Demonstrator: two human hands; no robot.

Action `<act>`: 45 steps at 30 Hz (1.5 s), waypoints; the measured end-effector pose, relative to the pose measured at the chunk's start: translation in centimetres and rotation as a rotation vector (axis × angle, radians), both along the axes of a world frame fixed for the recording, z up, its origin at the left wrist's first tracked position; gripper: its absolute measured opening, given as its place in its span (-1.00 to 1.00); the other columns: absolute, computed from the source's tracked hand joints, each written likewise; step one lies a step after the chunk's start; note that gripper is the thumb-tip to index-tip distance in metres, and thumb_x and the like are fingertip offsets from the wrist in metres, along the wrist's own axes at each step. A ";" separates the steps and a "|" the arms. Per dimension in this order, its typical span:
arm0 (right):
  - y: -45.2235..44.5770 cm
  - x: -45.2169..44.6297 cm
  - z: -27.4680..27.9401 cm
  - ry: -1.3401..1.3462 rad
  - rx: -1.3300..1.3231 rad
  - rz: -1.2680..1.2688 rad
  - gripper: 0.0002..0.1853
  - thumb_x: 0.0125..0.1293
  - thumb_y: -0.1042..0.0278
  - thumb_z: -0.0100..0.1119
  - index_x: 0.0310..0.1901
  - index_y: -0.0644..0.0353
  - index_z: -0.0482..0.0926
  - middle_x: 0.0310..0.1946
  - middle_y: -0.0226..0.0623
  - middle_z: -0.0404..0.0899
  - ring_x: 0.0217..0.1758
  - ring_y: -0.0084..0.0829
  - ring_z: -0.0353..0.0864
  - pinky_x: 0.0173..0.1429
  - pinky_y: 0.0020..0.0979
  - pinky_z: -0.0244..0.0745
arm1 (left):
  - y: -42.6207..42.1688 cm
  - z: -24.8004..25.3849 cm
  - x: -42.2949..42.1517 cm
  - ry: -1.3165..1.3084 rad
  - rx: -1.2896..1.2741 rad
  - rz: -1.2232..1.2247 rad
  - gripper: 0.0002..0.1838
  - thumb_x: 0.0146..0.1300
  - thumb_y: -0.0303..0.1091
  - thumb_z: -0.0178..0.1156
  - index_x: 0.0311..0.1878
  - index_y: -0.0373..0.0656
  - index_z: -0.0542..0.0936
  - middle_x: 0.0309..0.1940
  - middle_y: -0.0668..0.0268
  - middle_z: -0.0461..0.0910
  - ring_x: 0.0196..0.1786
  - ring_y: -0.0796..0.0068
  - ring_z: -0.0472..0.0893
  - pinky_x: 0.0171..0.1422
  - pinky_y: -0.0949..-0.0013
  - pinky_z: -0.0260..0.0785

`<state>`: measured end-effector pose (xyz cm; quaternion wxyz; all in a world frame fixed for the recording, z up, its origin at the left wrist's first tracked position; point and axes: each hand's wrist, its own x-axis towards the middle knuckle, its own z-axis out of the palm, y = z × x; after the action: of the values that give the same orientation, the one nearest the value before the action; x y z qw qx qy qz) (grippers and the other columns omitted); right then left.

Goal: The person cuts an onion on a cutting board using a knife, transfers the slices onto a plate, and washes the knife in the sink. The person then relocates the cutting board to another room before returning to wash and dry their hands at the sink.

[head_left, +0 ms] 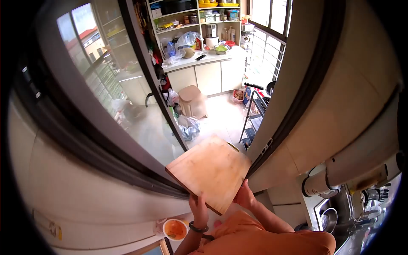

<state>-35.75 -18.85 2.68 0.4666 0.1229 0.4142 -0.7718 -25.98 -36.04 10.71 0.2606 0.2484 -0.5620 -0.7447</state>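
Observation:
A large wooden cutting board (208,170) is held out in front of my body, tilted, with a slot handle near its far right edge. My left hand (199,210) grips its near left edge, thumb on top; a dark bracelet (198,228) circles that wrist. At the near right edge, my right hand (245,196) is wrapped round the board, its fingers partly hidden beneath it. Below and left of my left hand, a white bowl (175,229) holds orange-red food or liquid.
A dark-framed glass sliding door (148,95) stands at left of a doorway. Beyond are a stool (192,100), plastic bags (189,127), a step ladder (253,114) and a cluttered counter (229,54). A sink (328,219) lies at lower right.

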 end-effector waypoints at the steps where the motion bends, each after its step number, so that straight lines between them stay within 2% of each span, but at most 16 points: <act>1: -1.3 -2.4 0.6 0.044 -0.096 -0.026 0.01 0.25 -0.68 -0.62 0.38 0.00 0.33 0.25 -0.38 0.48 0.09 -0.30 0.52 0.01 -0.31 0.42 | -1.4 -0.8 -2.5 0.065 0.033 -0.004 -0.70 0.36 -0.38 0.07 0.06 -0.37 0.48 -0.04 0.30 0.56 0.00 0.51 0.48 0.18 0.40 0.29; 4: -4.4 -8.8 2.8 0.059 -0.160 -0.066 -0.02 0.23 -0.70 -0.56 0.46 -0.12 0.19 0.31 -0.43 0.42 0.14 -0.28 0.51 -0.05 -0.33 0.48 | -4.4 0.3 -9.3 0.071 0.225 -0.031 -0.71 0.33 -0.38 0.06 0.03 -0.35 0.49 -0.05 0.30 0.55 -0.01 0.52 0.47 0.16 0.41 0.29; 5: -4.8 -11.1 2.0 0.124 -0.212 -0.064 0.01 0.22 -0.70 -0.55 0.48 -0.08 0.16 0.32 -0.40 0.41 0.21 -0.28 0.48 0.03 -0.31 0.51 | -5.5 0.4 -11.9 0.079 0.226 -0.021 -0.71 0.32 -0.38 0.06 0.02 -0.34 0.50 -0.06 0.30 0.55 -0.02 0.52 0.47 0.15 0.42 0.29; 9: -6.8 -19.4 -1.8 0.279 -0.224 0.013 -0.03 0.31 -0.60 -0.49 0.41 0.13 0.25 0.14 -0.20 0.56 0.02 -0.25 0.65 0.06 -0.33 0.56 | -9.6 2.0 -20.3 0.057 0.258 -0.049 -0.64 0.31 -0.35 0.05 0.12 -0.32 0.46 -0.01 0.29 0.53 0.01 0.46 0.51 0.13 0.35 0.37; 12: -9.0 -24.5 1.3 0.333 -0.148 -0.021 -0.05 0.30 -0.59 -0.36 0.37 0.16 0.31 0.10 -0.20 0.58 -0.02 -0.31 0.66 0.00 -0.35 0.58 | -12.3 3.1 -27.2 0.076 0.285 -0.078 -0.56 0.33 -0.29 0.04 0.21 -0.31 0.40 0.07 0.24 0.50 0.06 0.37 0.54 0.11 0.27 0.44; 13: -9.5 -26.2 2.3 0.361 -0.213 -0.080 -0.20 0.40 -0.44 -0.18 0.30 0.19 0.39 0.06 -0.21 0.60 -0.05 -0.38 0.67 -0.03 -0.38 0.57 | -13.2 3.2 -29.7 0.079 0.278 -0.091 -0.56 0.33 -0.25 0.04 0.20 -0.31 0.41 0.08 0.22 0.50 0.06 0.36 0.54 0.12 0.27 0.44; 14: -9.9 -27.8 3.5 0.359 -0.202 -0.113 -0.20 0.40 -0.44 -0.18 0.30 0.19 0.39 0.06 -0.21 0.60 -0.05 -0.38 0.67 -0.03 -0.38 0.57 | -14.2 3.1 -32.4 0.069 0.284 -0.124 -0.56 0.33 -0.25 0.04 0.20 -0.31 0.41 0.08 0.22 0.50 0.06 0.36 0.54 0.12 0.27 0.44; 16: -10.3 -31.2 5.9 0.805 0.150 -0.184 -0.41 0.47 -0.17 -0.02 0.19 0.26 0.47 -0.08 -0.22 0.66 -0.09 -0.44 0.67 -0.06 -0.41 0.57 | -16.3 2.5 -38.0 0.117 0.303 -0.200 -0.55 0.34 -0.23 0.05 0.19 -0.31 0.41 0.08 0.22 0.50 0.07 0.35 0.54 0.12 0.27 0.45; 17: -10.6 -33.0 6.4 0.902 0.244 -0.234 -0.52 0.48 -0.01 0.04 0.11 0.32 0.52 -0.18 -0.23 0.67 -0.17 -0.44 0.66 -0.08 -0.43 0.55 | -17.0 2.6 -41.2 0.119 0.326 -0.228 -0.55 0.34 -0.21 0.05 0.18 -0.30 0.41 0.07 0.22 0.50 0.08 0.36 0.54 0.12 0.27 0.45; 20: -11.1 -38.9 7.4 1.093 0.392 -0.445 -0.66 0.42 0.18 0.16 -0.03 0.36 0.60 -0.27 -0.24 0.70 -0.27 -0.49 0.70 -0.17 -0.48 0.58 | -18.4 3.2 -51.3 0.120 0.354 -0.364 -0.56 0.34 -0.20 0.06 0.18 -0.28 0.42 0.07 0.23 0.50 0.08 0.39 0.54 0.12 0.27 0.46; 26: -9.7 -51.3 9.1 1.064 0.651 -0.961 -0.76 0.40 0.33 0.18 -0.13 0.38 0.63 -0.38 -0.28 0.70 -0.35 -0.58 0.66 -0.24 -0.56 0.53 | -17.8 6.6 -74.3 0.106 0.231 -0.691 -0.56 0.30 -0.20 0.09 0.16 -0.26 0.46 0.07 0.24 0.50 0.11 0.40 0.53 0.17 0.29 0.44; 28: -7.7 -54.4 9.7 1.062 0.779 -1.038 -0.66 0.47 0.18 0.14 -0.11 0.38 0.61 -0.32 -0.24 0.67 -0.33 -0.54 0.62 -0.18 -0.52 0.52 | -15.9 7.9 -82.2 0.150 0.205 -0.816 -0.59 0.31 -0.23 0.10 0.13 -0.31 0.47 0.03 0.25 0.52 0.08 0.43 0.53 0.18 0.35 0.40; 34: -0.9 -61.0 9.1 0.948 1.090 -1.410 -0.75 0.45 0.28 0.15 -0.16 0.34 0.64 -0.40 -0.31 0.68 -0.41 -0.60 0.62 -0.30 -0.59 0.49 | -4.9 9.9 -103.6 0.301 -0.003 -1.185 -0.63 0.32 -0.29 0.15 0.06 -0.37 0.50 -0.09 0.30 0.57 -0.06 0.52 0.55 0.11 0.45 0.39; 40: 7.0 -66.6 9.2 0.795 1.320 -1.617 -0.74 0.47 0.26 0.12 -0.16 0.31 0.66 -0.40 -0.36 0.69 -0.43 -0.62 0.62 -0.36 -0.60 0.47 | 10.4 13.1 -117.7 0.411 -0.502 -1.501 -0.65 0.35 -0.25 0.17 0.04 -0.34 0.57 -0.14 0.33 0.64 -0.14 0.57 0.56 0.01 0.46 0.41; 42: 8.2 -68.1 9.8 0.781 1.370 -1.653 -0.73 0.48 0.24 0.10 -0.14 0.28 0.66 -0.39 -0.37 0.69 -0.43 -0.63 0.62 -0.36 -0.60 0.45 | 15.9 14.0 -120.2 0.513 -0.657 -1.584 -0.63 0.33 -0.22 0.18 0.03 -0.34 0.57 -0.21 0.28 0.67 -0.20 0.55 0.58 -0.05 0.43 0.43; 45: 8.5 -69.1 10.0 0.703 1.335 -1.747 -0.74 0.49 0.24 0.08 -0.14 0.28 0.65 -0.37 -0.36 0.69 -0.42 -0.63 0.62 -0.35 -0.60 0.45 | 24.7 14.0 -125.0 0.773 -0.987 -1.632 -0.59 0.28 -0.20 0.19 0.08 -0.29 0.56 -0.25 0.08 0.69 -0.20 0.29 0.65 -0.03 0.31 0.45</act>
<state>-104.80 -10.39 12.70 -0.5256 0.3683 0.6207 -0.4503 -150.96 -11.35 24.66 -0.0888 -0.6004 -0.6808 -0.4101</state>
